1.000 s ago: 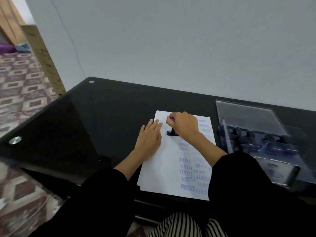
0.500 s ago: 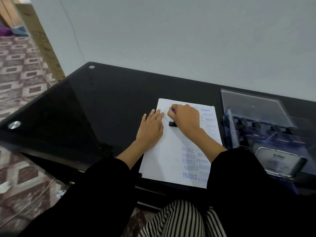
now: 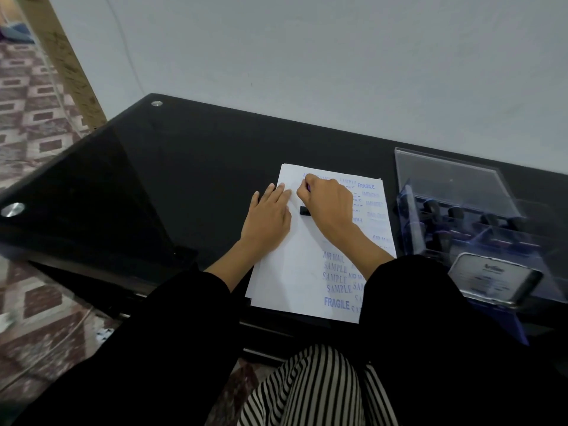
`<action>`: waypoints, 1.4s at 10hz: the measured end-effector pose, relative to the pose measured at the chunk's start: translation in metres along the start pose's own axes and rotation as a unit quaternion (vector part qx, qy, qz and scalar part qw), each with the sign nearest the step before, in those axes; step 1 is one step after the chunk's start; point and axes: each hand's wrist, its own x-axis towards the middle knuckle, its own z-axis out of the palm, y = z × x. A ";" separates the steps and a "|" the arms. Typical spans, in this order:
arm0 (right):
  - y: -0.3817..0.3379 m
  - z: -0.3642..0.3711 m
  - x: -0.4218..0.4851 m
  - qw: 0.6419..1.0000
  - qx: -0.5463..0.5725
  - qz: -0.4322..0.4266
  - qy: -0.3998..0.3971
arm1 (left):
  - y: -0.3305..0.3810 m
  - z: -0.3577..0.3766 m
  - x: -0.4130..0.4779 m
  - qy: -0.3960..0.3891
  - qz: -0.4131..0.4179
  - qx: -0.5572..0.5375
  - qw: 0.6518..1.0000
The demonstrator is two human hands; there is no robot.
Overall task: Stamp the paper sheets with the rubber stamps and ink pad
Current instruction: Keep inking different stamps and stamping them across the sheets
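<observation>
Head view, here we go: my right hand (image 3: 330, 207) is curled into a fist round the stamp (image 3: 304, 211), fingers wrapped over its handle, a speck of purple showing by my thumb. The black base is down on the paper (image 3: 295, 272), near the top of the sheet, and only its left corner shows past my fist. My left hand (image 3: 269, 219) lies flat just beside it, fingers straight and together, pinning the sheet's left edge, palm partly on the black glass table (image 3: 184, 179).

More sheets peek out beneath. Blue prints crowd the right side: FRAGILE, AIR MAIL, SAMPLE. The left half is white.

To my right stands a clear case (image 3: 445, 176), lid up, spare stamps (image 3: 455, 212) in rows inside. A metal tin (image 3: 491, 278) leans at its near end.
</observation>
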 end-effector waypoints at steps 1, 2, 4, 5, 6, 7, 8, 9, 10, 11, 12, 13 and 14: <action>0.000 0.001 -0.002 1.000 -0.004 0.000 0.007 | 0.001 0.000 0.000 0.000 0.000 0.001 1.000; 0.001 0.005 -0.005 1.000 -0.007 -0.002 0.017 | 0.001 0.000 0.000 0.001 0.001 -0.004 1.000; 0.000 0.004 -0.014 0.999 -0.028 -0.005 0.032 | 0.001 0.000 -0.001 0.004 0.001 -0.010 1.000; 0.001 0.005 -0.016 0.999 -0.027 -0.011 0.036 | 0.001 -0.001 -0.001 0.004 0.002 -0.009 1.000; 0.001 0.006 -0.011 0.999 -0.006 -0.010 0.039 | 0.001 -0.001 -0.001 0.004 0.001 -0.009 1.000; 0.001 0.005 -0.002 1.000 0.003 -0.003 0.026 | 0.001 0.000 0.000 0.005 0.001 -0.008 1.000; 0.001 0.003 0.006 1.000 0.000 0.009 0.007 | 0.001 0.000 0.000 0.003 0.000 -0.005 1.000; 0.001 0.004 0.016 1.000 0.016 0.017 -0.001 | 0.001 -0.001 0.000 0.002 0.001 -0.005 1.000; 0.001 0.005 0.021 0.999 0.029 0.013 -0.011 | 0.001 -0.001 -0.001 0.003 0.001 -0.003 1.000; 0.002 0.005 0.020 0.999 0.032 0.010 -0.016 | 0.001 -0.001 -0.001 0.006 0.003 -0.004 1.000; 0.002 0.004 0.013 1.000 0.022 0.006 -0.004 | 0.000 0.001 0.000 0.005 0.005 -0.003 1.000; 0.003 0.007 -0.002 0.999 0.008 -0.013 0.032 | 0.000 0.000 0.000 0.010 0.004 -0.005 1.000; 0.004 0.009 -0.011 0.999 -0.004 -0.024 0.042 | 0.001 0.000 -0.001 0.011 0.007 -0.007 1.000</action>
